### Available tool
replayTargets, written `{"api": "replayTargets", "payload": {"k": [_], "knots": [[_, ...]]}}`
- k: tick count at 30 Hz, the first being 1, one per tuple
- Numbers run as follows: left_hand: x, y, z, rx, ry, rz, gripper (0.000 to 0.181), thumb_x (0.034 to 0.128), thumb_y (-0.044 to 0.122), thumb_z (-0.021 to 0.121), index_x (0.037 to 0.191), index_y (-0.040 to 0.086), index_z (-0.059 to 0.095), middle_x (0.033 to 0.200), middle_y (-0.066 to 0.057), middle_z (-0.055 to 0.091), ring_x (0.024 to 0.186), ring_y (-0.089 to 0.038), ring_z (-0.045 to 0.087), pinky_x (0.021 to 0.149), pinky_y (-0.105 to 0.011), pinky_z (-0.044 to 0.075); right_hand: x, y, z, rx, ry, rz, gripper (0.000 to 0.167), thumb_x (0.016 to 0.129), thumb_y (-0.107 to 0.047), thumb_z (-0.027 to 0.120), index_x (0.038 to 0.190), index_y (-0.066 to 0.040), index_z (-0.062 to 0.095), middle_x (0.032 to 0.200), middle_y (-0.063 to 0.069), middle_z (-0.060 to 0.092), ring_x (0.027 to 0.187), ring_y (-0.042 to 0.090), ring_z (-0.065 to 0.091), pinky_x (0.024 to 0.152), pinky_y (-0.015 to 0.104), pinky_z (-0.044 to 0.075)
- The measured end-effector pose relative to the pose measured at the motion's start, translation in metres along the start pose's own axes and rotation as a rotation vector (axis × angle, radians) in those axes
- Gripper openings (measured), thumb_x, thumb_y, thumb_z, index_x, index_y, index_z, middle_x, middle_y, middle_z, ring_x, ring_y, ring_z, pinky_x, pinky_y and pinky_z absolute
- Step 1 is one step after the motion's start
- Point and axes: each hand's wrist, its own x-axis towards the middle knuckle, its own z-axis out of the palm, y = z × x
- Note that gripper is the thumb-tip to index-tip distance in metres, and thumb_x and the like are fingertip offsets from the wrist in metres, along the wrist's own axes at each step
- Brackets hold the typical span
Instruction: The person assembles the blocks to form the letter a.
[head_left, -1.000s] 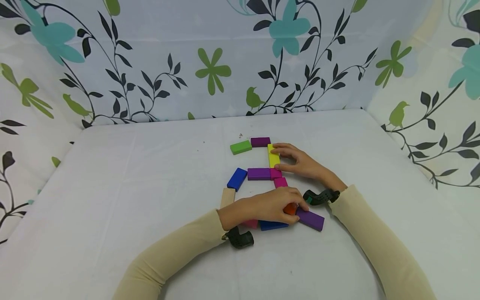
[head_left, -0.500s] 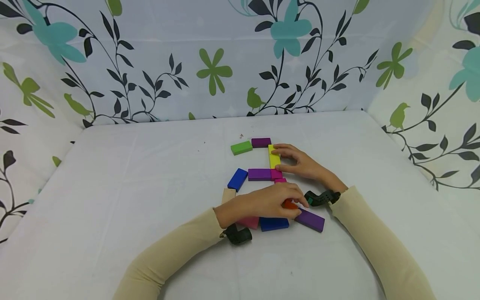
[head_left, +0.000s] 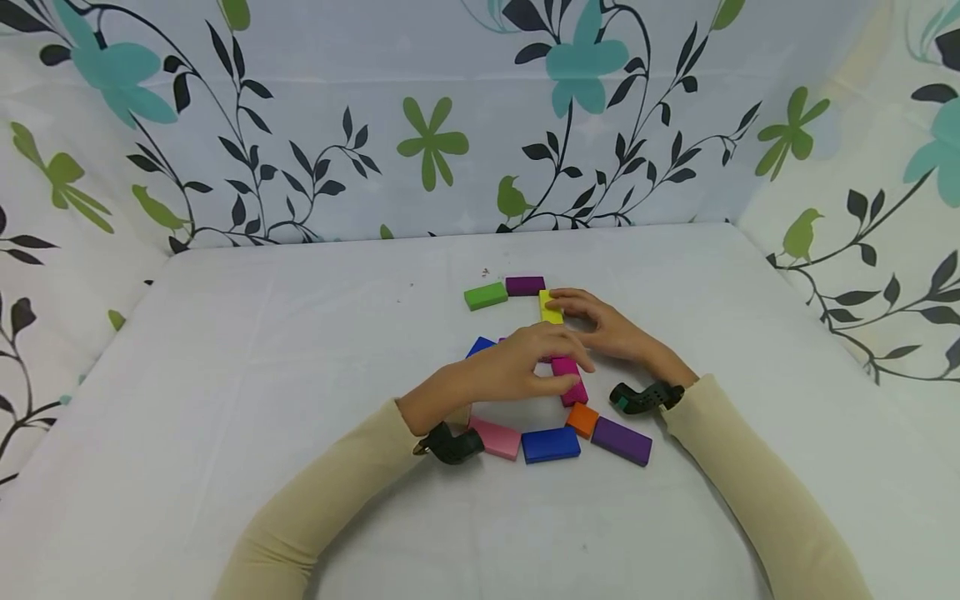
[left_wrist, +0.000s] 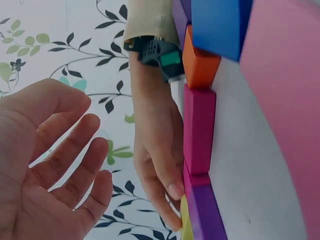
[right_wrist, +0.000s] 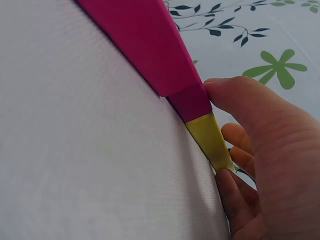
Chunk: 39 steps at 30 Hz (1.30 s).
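Observation:
My left hand hangs over the block outline, fingers loosely bent and holding nothing. In the left wrist view its palm and spread fingers show beside the row. Below it lies a magenta block; an orange block adjoins its near end. My right hand holds the yellow block by its right side, finger and thumb toward opposite ends. In the right wrist view, its thumb touches a short magenta block against the yellow one. My left hand partly hides a blue block and its neighbours.
A green block and a dark purple block lie at the far end. Nearer are a pink block, a blue slab and a purple block. A white cloth covers the table; patterned fabric hangs behind.
My left hand has let go of the purple block and moved up and left, uncovering the orange and magenta blocks. My right hand stays at the yellow block.

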Motion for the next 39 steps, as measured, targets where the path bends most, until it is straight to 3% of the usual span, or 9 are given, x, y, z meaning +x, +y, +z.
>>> {"api": "replayTargets", "payload": {"k": [4,8,13,22,29,35,39], "knots": [[-0.007,-0.004,-0.009,0.03,0.034,0.003,0.023,0.0934,0.007,0.062,0.115,0.001,0.068,0.117,-0.007,0.064,0.117,-0.018,0.052,0.101,-0.031,0.045,0.0,-0.001,0.0,-0.01,0.006,0.027,0.052,0.09,-0.003,0.065,0.139,0.002,0.049,0.154,0.018,0.031,0.141,0.037,0.03,0.113,0.054,0.027],[-0.015,-0.008,-0.017,0.057,0.064,-0.041,0.022,0.0935,0.009,0.063,0.115,0.004,0.068,0.12,-0.006,0.062,0.121,-0.018,0.05,0.104,-0.028,0.041,0.0,-0.005,0.001,-0.013,-0.003,0.073,0.052,0.092,-0.008,0.065,0.141,0.0,0.048,0.155,0.016,0.03,0.141,0.036,0.03,0.113,0.055,0.027],[-0.022,-0.017,-0.024,0.073,0.131,-0.089,0.024,0.0935,0.01,0.063,0.116,0.005,0.067,0.121,-0.007,0.061,0.123,-0.02,0.05,0.104,-0.033,0.042,0.0,-0.006,0.001,-0.022,-0.004,0.105,0.053,0.092,-0.011,0.065,0.141,-0.002,0.048,0.156,0.015,0.029,0.141,0.037,0.03,0.113,0.057,0.026],[-0.032,-0.035,-0.035,0.051,0.226,-0.135,0.025,0.0942,0.01,0.061,0.118,0.004,0.066,0.12,-0.01,0.06,0.117,-0.023,0.052,0.094,-0.047,0.049,0.001,-0.007,0.002,-0.028,0.0,0.126,0.052,0.093,-0.013,0.066,0.141,-0.003,0.049,0.155,0.014,0.03,0.141,0.035,0.03,0.114,0.055,0.025],[-0.035,-0.049,-0.039,0.023,0.333,-0.153,0.028,0.0937,0.007,0.061,0.121,0.003,0.063,0.118,-0.014,0.058,0.112,-0.033,0.053,0.089,-0.053,0.047,0.001,-0.008,0.001,-0.023,0.001,0.14,0.052,0.093,-0.015,0.066,0.141,-0.004,0.049,0.156,0.013,0.03,0.142,0.034,0.029,0.114,0.057,0.023],[-0.037,-0.061,-0.043,0.018,0.4,-0.134,0.028,0.0928,0.003,0.06,0.121,0.001,0.063,0.116,-0.017,0.059,0.106,-0.037,0.055,0.081,-0.047,0.047,0.002,-0.008,0.001,-0.023,0.005,0.143,0.052,0.093,-0.015,0.066,0.141,-0.004,0.05,0.156,0.012,0.029,0.143,0.033,0.027,0.115,0.057,0.021],[-0.039,-0.068,-0.046,0.021,0.412,-0.162,0.029,0.0923,0.002,0.062,0.121,0.0,0.063,0.118,-0.017,0.06,0.106,-0.037,0.055,0.082,-0.047,0.047,0.002,-0.007,0.001,-0.023,0.007,0.134,0.052,0.092,-0.015,0.067,0.14,-0.004,0.05,0.156,0.012,0.029,0.144,0.033,0.024,0.115,0.057,0.019]]}}
